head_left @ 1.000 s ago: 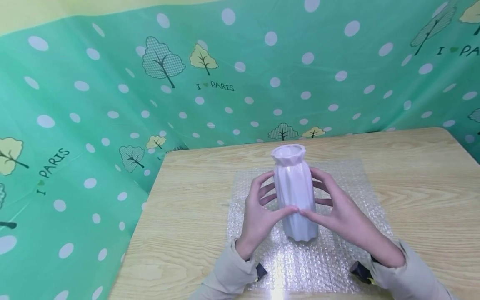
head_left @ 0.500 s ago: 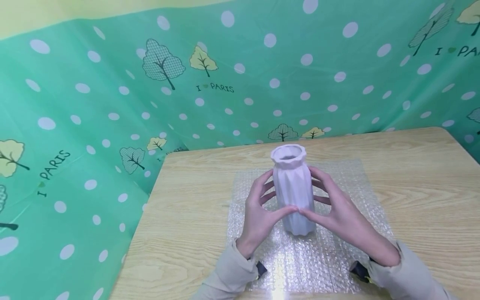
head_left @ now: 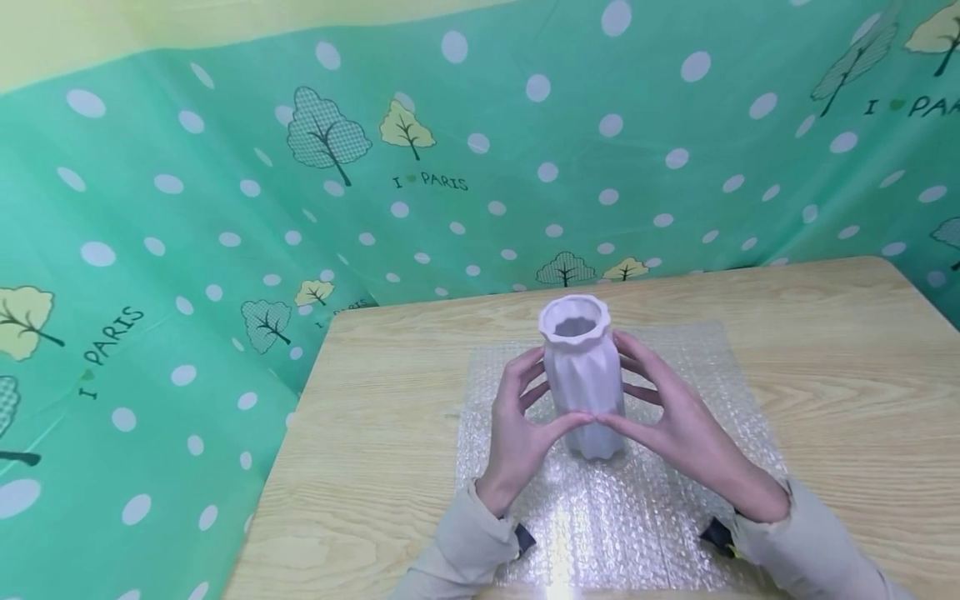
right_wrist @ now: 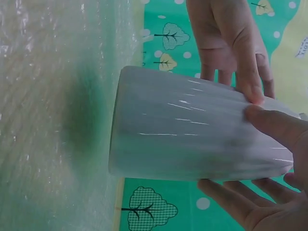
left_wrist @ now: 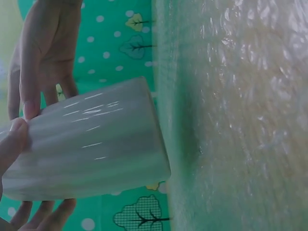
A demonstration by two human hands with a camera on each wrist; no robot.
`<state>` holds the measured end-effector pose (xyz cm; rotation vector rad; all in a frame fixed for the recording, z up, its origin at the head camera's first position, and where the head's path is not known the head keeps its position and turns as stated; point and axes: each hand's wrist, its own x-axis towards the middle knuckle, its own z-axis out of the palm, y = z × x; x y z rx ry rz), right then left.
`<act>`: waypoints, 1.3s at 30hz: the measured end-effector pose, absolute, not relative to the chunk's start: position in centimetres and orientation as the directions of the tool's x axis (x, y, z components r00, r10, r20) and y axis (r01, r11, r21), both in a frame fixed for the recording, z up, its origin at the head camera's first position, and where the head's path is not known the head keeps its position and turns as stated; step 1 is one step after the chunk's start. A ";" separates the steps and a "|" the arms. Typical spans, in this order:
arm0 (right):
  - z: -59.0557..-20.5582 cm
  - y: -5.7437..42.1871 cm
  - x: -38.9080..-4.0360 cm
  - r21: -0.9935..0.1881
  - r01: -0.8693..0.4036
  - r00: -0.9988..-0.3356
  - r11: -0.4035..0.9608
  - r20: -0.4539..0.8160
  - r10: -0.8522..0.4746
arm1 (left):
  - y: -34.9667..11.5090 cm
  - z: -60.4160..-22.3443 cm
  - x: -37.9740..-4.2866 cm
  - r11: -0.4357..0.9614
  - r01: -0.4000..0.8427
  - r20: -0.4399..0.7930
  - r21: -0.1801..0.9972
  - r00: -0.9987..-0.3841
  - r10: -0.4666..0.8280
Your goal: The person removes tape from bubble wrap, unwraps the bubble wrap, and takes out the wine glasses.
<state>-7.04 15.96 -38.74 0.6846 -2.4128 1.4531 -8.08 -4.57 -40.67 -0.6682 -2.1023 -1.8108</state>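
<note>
Between both hands stands a white fluted vase (head_left: 583,375) with a wavy rim, its mouth up and tilted toward the head camera. My left hand (head_left: 519,429) grips its left side, and my right hand (head_left: 686,429) grips the right. The thumbs meet at the front while the fingers wrap behind, partly hidden. Below lies a sheet of bubble wrap (head_left: 615,533). In the left wrist view, the base of the vase (left_wrist: 96,139) hangs a little above the wrap (left_wrist: 250,120). The right wrist view also shows a gap under the vase (right_wrist: 192,130).
The bubble wrap lies flat on a light wooden table (head_left: 360,467). A green dotted curtain (head_left: 450,125) with tree prints hangs behind and to the left. Dark objects at the sleeve cuffs (head_left: 720,537) show beside both wrists.
The vase has tipped so more of its mouth opening shows and its base sits farther from me. Both hands keep their grip. The head view has shifted slightly.
</note>
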 end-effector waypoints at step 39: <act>-39.3 17.1 -7.3 -0.812 -0.406 -0.910 0.420 0.313 -0.273 | -4.3 -41.4 -8.6 0.174 0.522 0.454 0.835 -0.832 0.318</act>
